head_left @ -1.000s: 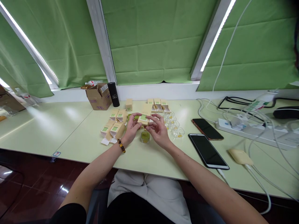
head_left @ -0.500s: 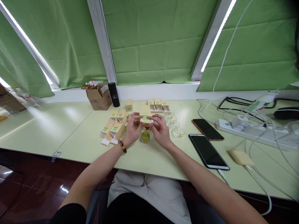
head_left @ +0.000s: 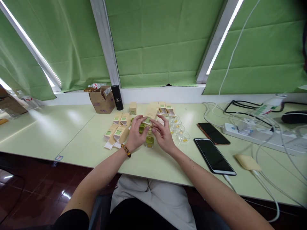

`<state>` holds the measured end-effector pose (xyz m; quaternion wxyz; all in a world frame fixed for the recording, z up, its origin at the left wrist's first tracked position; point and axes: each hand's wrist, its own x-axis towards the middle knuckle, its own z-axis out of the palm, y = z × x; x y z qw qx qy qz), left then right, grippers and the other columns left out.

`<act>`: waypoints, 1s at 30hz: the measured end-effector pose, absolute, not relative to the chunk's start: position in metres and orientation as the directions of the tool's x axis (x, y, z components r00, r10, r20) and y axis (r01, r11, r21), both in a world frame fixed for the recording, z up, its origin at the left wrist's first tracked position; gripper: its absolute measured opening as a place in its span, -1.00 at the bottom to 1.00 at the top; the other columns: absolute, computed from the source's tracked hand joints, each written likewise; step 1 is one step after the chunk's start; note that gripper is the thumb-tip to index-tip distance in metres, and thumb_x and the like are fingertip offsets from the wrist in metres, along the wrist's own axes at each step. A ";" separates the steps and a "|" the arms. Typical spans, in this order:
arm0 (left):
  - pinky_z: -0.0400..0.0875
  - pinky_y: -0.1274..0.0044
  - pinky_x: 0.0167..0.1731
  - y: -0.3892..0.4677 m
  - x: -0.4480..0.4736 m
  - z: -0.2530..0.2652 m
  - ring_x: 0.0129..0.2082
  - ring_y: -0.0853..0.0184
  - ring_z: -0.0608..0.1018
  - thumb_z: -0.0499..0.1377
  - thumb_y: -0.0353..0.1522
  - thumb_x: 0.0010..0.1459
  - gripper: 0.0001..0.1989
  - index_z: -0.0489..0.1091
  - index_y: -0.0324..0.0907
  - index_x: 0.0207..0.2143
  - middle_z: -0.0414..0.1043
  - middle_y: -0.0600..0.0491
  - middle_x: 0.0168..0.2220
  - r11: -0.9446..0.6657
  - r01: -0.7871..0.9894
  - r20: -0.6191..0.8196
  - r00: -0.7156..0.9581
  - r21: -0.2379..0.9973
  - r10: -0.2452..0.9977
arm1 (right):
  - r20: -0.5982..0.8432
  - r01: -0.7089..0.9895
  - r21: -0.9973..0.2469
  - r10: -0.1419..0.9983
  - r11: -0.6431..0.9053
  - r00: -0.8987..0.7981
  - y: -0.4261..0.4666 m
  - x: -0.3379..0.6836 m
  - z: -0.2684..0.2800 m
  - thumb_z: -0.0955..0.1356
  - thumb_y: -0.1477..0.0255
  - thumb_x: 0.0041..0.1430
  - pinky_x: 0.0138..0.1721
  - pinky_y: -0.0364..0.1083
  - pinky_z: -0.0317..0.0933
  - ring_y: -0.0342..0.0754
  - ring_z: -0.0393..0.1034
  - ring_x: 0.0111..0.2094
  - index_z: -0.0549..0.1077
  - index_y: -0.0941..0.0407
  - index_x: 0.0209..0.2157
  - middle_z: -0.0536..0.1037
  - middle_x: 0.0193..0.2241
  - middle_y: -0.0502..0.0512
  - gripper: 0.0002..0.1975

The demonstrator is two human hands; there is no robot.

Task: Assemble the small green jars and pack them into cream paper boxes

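Between my two hands is a small cream cardboard box (head_left: 151,111) with a green label on its end, tilted and raised over the table. My left hand (head_left: 137,134) has its fingers closed on the box's left side. My right hand (head_left: 164,134) grips it from the right, thumb near the lower edge. Just below the hands stands a small clear jar with green contents (head_left: 149,141). More green pieces show partly behind my left fingers. Several cream boxes with open flaps (head_left: 121,132) stand left of my left hand.
Right of my hands are several clear plastic containers (head_left: 183,136). Further right lie two phones (head_left: 213,156), a power strip (head_left: 261,135) with tangled cables and a yellow case (head_left: 247,162). At the back stand a brown carton (head_left: 102,101), a black cylinder (head_left: 117,97) and more cream boxes (head_left: 165,108).
The box between my hands has tilted and turned, its top now leaning to the right. My fingers have shifted slightly on it. The jar and the other boxes stay put.
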<state>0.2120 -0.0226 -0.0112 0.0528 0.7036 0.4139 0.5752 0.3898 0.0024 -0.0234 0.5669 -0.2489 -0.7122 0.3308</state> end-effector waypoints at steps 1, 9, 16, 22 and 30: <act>0.29 0.08 0.39 -0.023 0.211 -0.011 0.41 0.02 0.35 0.17 -0.13 0.45 -0.55 0.38 -0.08 0.28 0.33 -0.22 0.31 -0.646 0.536 0.765 0.002 0.543 0.644 | 0.659 0.018 -0.730 0.710 0.683 -0.248 0.001 0.390 -0.023 0.36 0.04 0.44 0.38 0.30 0.35 0.21 0.40 0.32 0.52 -0.15 0.26 0.06 0.49 0.18 -0.54; 0.31 0.17 0.36 -0.015 0.205 -0.009 0.35 0.05 0.42 0.11 0.01 0.45 -0.49 0.45 -0.10 0.22 0.41 -0.18 0.28 -0.581 0.397 0.669 -0.124 0.710 0.733 | 0.714 0.060 -0.562 0.520 0.825 -0.469 -0.003 0.397 -0.021 0.30 0.15 0.50 0.55 0.35 -0.03 0.20 -0.11 0.59 0.51 -0.13 0.29 0.06 0.57 0.04 -0.57; 0.47 0.31 0.05 0.000 0.198 -0.014 -0.01 0.17 0.58 0.36 0.04 0.22 -0.29 0.25 -0.13 0.24 0.55 -0.12 0.01 -0.492 0.183 0.524 -0.273 0.851 0.807 | 0.762 0.037 -0.482 0.440 0.875 -0.475 0.001 0.394 -0.025 0.31 0.26 0.46 0.46 0.48 0.07 0.23 0.48 0.30 0.67 -0.06 -0.17 0.68 0.13 0.12 -0.73; 0.51 0.29 0.08 0.010 0.186 -0.018 0.05 0.15 0.59 0.45 -0.03 0.09 -0.32 0.30 -0.13 0.10 0.51 -0.13 0.05 -0.461 0.056 0.457 -0.279 0.885 0.844 | 0.726 0.296 -0.441 0.531 0.847 -0.437 0.007 0.402 -0.017 0.38 0.31 0.30 -0.07 0.25 0.40 0.22 0.52 -0.13 0.57 -0.02 -0.28 0.69 -0.29 0.15 -0.88; 0.42 0.20 0.16 0.009 0.171 -0.001 0.03 0.10 0.59 0.52 -0.23 -0.08 -0.46 0.47 -0.14 -0.06 0.59 -0.08 -0.02 -0.417 0.242 0.475 -0.292 0.876 0.830 | 0.411 0.511 -0.229 0.558 0.829 -0.721 0.004 0.415 0.002 0.53 0.25 0.18 0.00 0.21 0.23 0.28 0.45 -0.03 0.59 0.05 -0.08 0.72 -0.16 0.20 -0.70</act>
